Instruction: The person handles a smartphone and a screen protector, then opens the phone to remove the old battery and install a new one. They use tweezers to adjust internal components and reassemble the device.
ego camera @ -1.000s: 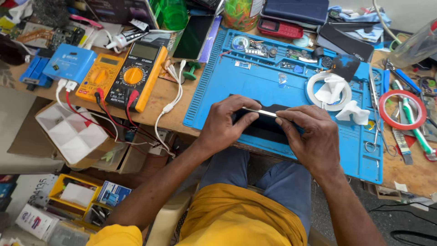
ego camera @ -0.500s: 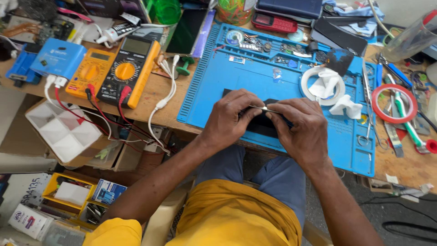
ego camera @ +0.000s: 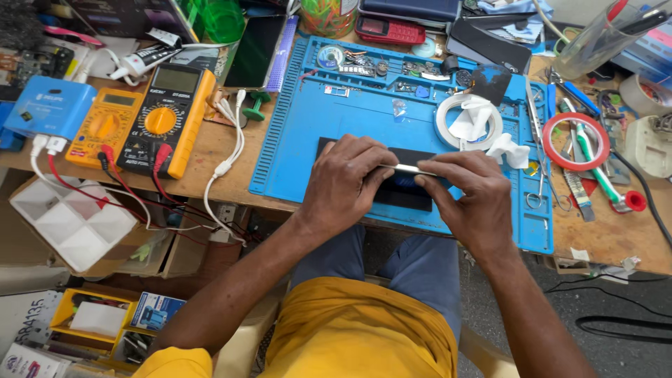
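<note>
A thin silver metal tool (ego camera: 409, 170) lay level between the person's 2 hands, just above a flat black device (ego camera: 406, 190). The device rested on the near part of a blue work mat (ego camera: 301, 147), close to the front edge of the wooden bench (ego camera: 210, 157). The left hand (ego camera: 348, 183) covered the left part of the device, and its fingers were pressed together around the left end of the tool. The right hand (ego camera: 467, 199) pinched the right end of the tool between thumb and fingers and lay over the right part of the device. Whether the tool touched the device could not be told, because the hands hid this place.

Beyond the hands, on the mat, stood a white tape roll (ego camera: 467, 120) with a crumpled white tissue in it. Small parts lay in the compartments along the far edge of the mat. Right of the mat there was a red tape ring (ego camera: 578, 142), and tweezers (ego camera: 540, 150) lay beside it. To the left of the mat, 2 multimeters (ego camera: 143, 122) lay side by side, one black with yellow, one orange, with red and black leads hanging over the bench edge. A white cable (ego camera: 227, 150) ran near them. Below the bench edge stood a white compartment tray (ego camera: 70, 220).
</note>
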